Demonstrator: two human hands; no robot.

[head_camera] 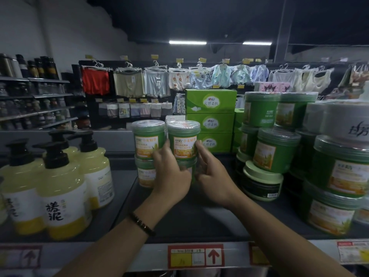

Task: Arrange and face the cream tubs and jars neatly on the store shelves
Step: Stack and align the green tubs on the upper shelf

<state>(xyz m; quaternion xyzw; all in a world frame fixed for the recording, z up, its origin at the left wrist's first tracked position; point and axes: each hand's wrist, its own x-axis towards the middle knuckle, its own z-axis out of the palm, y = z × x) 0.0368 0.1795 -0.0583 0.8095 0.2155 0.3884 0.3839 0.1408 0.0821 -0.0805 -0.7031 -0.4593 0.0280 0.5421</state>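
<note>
- Front edge of shelf (179, 218): price rail with red-arrow price tag (195, 256), glossy paper behind a plastic strip.
- Left wrist: dark beaded bracelet (142, 226).
- Left hand (171, 172) and right hand (211, 176) set on either side of a two-high stack of small green tubs, mid-shelf toward the back edge.
- Grip: fingertips of both hands curled against the sides of the upper right tub (183, 138), grasping it between them; palms cover most of the lower right tub (186, 166).
- Step in hand, by judgement: squaring and turning this tub so the orange wheat label faces the aisle.
- Next move likely calls for a small twist and a nudge flush with the upper left tub (148, 138), just beside it, without shifting the tub beneath.
- Tubs: round, smooth green plastic, clear ridged lids, glossy labels; slippery, likely light.
- Left end of shelf: yellow pump bottles (60, 186), translucent, black pumps.
- Right end: large green tubs (275, 150) stacked unevenly, some tilted; dark jar with pale-green lid (261, 180) at their foot.
- Back edge: green cardboard tissue boxes (209, 120), stacked three high.
- Far: hanging underwear (129, 80) on white hangers.
</note>
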